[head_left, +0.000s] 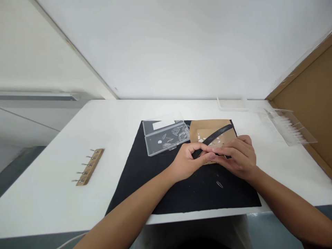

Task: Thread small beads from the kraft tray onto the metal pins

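Note:
My left hand and my right hand meet above the front of a brown paper sheet. Thumb and forefinger are pinched together on each hand, and the fingertips touch; whatever sits between them is too small or hidden to make out. A black strip like a nail file slants across the paper, passing behind my left fingers. White bits are scattered on the paper beside it. Left of my hands lies an open clear plastic case with several clear false nail tips inside.
A black mat lies under the work, with one loose clear nail tip near its front. To the left is a wooden stand with several metal clips. Clear packs of white nail tips and a clear tray are at the right and back.

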A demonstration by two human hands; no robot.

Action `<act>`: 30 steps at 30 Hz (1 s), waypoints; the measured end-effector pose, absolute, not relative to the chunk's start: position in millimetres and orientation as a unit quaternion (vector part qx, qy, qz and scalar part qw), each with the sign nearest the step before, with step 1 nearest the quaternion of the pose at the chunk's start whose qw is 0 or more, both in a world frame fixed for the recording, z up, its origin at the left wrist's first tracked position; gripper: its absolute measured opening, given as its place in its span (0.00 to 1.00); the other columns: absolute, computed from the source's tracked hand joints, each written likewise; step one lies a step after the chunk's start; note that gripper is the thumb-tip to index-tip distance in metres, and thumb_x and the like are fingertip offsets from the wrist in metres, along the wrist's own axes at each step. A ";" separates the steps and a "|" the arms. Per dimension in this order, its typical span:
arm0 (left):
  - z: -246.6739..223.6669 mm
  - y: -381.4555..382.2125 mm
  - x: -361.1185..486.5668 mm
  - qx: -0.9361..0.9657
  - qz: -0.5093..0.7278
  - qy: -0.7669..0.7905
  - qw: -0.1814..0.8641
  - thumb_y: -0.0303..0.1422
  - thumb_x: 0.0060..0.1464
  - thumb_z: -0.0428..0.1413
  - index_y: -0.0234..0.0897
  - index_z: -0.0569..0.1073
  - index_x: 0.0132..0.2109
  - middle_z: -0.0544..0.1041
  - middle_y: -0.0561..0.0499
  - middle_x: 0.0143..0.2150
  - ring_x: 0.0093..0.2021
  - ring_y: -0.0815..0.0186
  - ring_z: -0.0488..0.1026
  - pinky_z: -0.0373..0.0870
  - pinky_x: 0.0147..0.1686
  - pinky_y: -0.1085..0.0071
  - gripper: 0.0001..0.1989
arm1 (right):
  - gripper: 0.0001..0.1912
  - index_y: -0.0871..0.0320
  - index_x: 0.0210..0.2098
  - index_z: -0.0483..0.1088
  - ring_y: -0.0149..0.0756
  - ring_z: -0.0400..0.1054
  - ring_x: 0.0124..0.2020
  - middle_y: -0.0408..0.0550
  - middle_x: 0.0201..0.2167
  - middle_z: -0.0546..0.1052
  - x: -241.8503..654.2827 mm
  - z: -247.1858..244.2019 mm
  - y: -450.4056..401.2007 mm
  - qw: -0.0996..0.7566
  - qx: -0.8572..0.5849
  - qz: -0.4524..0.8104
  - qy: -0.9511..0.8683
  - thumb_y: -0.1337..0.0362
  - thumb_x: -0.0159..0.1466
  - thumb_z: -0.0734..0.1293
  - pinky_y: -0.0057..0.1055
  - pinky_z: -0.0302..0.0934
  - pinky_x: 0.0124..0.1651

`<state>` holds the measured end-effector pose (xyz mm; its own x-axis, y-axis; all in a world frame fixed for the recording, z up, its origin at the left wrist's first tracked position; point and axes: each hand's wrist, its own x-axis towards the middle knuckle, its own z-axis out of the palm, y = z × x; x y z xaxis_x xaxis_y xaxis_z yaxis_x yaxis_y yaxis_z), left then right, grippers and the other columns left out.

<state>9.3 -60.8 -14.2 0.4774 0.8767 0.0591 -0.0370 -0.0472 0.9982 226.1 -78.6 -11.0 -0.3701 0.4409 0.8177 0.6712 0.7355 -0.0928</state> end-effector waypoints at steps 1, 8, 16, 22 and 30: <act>-14.4 -60.8 9.2 0.617 0.380 0.338 0.601 0.46 0.59 0.67 0.34 0.83 0.42 0.66 0.59 0.18 0.19 0.75 0.61 0.57 0.20 0.77 0.18 | 0.13 0.53 0.44 0.77 0.30 0.76 0.28 0.38 0.30 0.82 226.0 -11.4 -78.7 0.446 -0.341 -0.128 -0.818 0.65 0.63 0.80 0.37 0.58 0.40; -14.9 -60.4 9.5 0.625 0.377 0.328 0.600 0.45 0.59 0.67 0.34 0.83 0.42 0.65 0.59 0.21 0.21 0.75 0.60 0.56 0.22 0.77 0.17 | 0.12 0.52 0.42 0.77 0.30 0.75 0.27 0.38 0.30 0.83 226.7 -13.5 -79.1 0.442 -0.338 -0.121 -0.822 0.64 0.63 0.81 0.38 0.58 0.40; -15.6 -59.7 10.9 0.670 0.361 0.322 0.563 0.42 0.60 0.65 0.34 0.81 0.38 0.64 0.58 0.24 0.26 0.73 0.61 0.60 0.30 0.75 0.14 | 0.07 0.53 0.38 0.76 0.28 0.72 0.26 0.37 0.27 0.80 225.9 -9.4 -78.9 0.436 -0.332 -0.111 -0.829 0.62 0.66 0.78 0.38 0.57 0.39; -14.8 -63.2 11.3 0.701 0.413 0.316 0.488 0.38 0.63 0.64 0.35 0.81 0.37 0.65 0.58 0.24 0.25 0.73 0.62 0.62 0.30 0.76 0.11 | 0.12 0.53 0.43 0.77 0.29 0.75 0.28 0.37 0.29 0.81 226.1 -9.7 -78.6 0.447 -0.332 -0.122 -0.822 0.62 0.63 0.80 0.37 0.58 0.40; -14.0 -63.9 10.9 0.710 0.422 0.321 0.464 0.38 0.64 0.63 0.35 0.81 0.37 0.65 0.59 0.23 0.25 0.74 0.62 0.62 0.29 0.76 0.10 | 0.12 0.53 0.42 0.77 0.29 0.74 0.27 0.38 0.28 0.81 228.8 -10.6 -77.1 0.438 -0.326 -0.133 -0.827 0.63 0.63 0.80 0.36 0.58 0.40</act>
